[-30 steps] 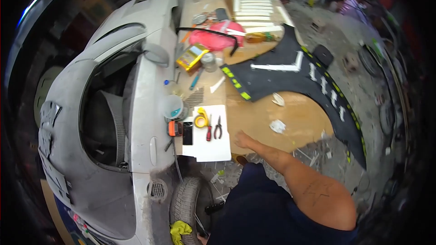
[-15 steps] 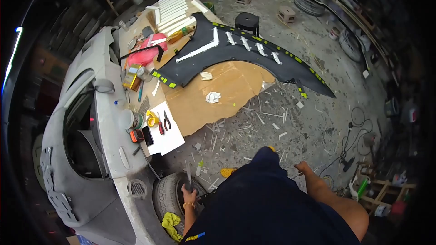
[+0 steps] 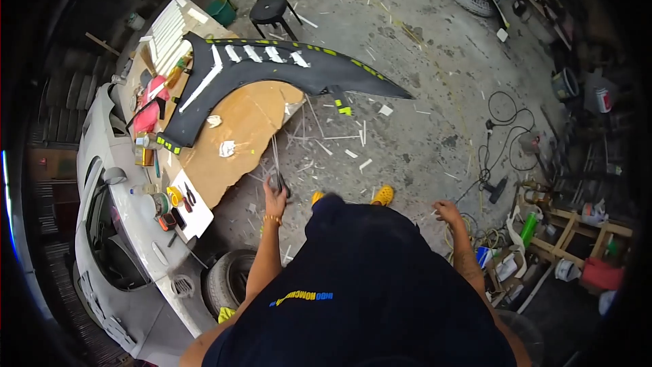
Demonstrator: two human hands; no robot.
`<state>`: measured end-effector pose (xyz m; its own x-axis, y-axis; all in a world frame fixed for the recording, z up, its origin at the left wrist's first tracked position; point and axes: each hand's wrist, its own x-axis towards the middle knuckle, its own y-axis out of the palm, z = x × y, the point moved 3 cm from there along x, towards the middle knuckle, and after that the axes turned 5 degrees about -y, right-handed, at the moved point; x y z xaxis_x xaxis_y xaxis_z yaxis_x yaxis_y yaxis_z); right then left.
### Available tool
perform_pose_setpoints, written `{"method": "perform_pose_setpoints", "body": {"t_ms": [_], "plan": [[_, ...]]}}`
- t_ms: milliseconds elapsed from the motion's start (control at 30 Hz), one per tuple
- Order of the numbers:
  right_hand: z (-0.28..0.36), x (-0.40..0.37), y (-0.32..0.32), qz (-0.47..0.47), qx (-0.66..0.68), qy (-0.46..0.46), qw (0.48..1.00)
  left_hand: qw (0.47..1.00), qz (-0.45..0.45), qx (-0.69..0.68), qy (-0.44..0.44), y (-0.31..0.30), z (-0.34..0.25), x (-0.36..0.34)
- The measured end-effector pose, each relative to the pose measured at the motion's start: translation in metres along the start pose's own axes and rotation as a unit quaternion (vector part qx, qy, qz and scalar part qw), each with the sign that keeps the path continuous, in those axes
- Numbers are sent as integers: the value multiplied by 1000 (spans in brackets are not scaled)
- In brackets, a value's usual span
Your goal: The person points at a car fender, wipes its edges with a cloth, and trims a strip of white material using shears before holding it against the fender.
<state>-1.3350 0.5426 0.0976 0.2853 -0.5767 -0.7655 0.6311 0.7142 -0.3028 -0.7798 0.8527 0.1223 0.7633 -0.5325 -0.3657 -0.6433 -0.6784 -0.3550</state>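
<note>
My left hand [image 3: 274, 198] is closed around the black handles of a pair of scissors [image 3: 276, 166], whose long thin blades point away from me, near the torn edge of the cardboard [image 3: 231, 119]. To my right, my right hand [image 3: 447, 212] hangs over the floor with its fingers loosely apart and no clear object in them. Ahead on the cardboard-covered table lies a dark car fender [image 3: 272, 75] with white strips and yellow-green tape along its edge. Two crumpled white pieces, one of them a wad [image 3: 227, 149], rest on the cardboard.
A grey car body [image 3: 146, 231] stands on the left, with a tyre [image 3: 227, 282] beside it. Pliers [image 3: 190, 195] and yellow tape [image 3: 174, 196] lie at the table corner. A black stool [image 3: 269, 10], cable [image 3: 502, 122], wooden frame [image 3: 577, 234] and white scraps occupy the floor.
The view has tilted down and turned right, so the table and fender appear further left. My left hand has come forward with the scissors, away from the tyre.
</note>
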Motion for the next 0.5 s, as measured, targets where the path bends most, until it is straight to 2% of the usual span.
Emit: {"method": "perform_pose_setpoints", "body": {"t_ms": [67,133,167,233,267,400,433,500], "plan": [[11,8,-66,-27,39,21,999,999,16,-16,33,42,-83,13],[43,19,-121,-63,141,-39,987,990,26,-105,88,82,-134,41],[54,23,-142,-82,189,-68,976,989,21,-121,83,102,-165,52],[75,37,-175,-99,203,-71,972,986,21,-133,98,140,-205,81],[94,49,-196,-109,209,-80,969,990,4,-120,70,160,-235,90],[139,96,-226,-61,179,-72,979,986,41,-113,115,245,-289,139],[151,108,-228,-45,180,-62,981,981,64,-164,80,273,-304,145],[187,129,-237,-11,167,-68,983,982,101,-103,125,328,-313,167]]}}
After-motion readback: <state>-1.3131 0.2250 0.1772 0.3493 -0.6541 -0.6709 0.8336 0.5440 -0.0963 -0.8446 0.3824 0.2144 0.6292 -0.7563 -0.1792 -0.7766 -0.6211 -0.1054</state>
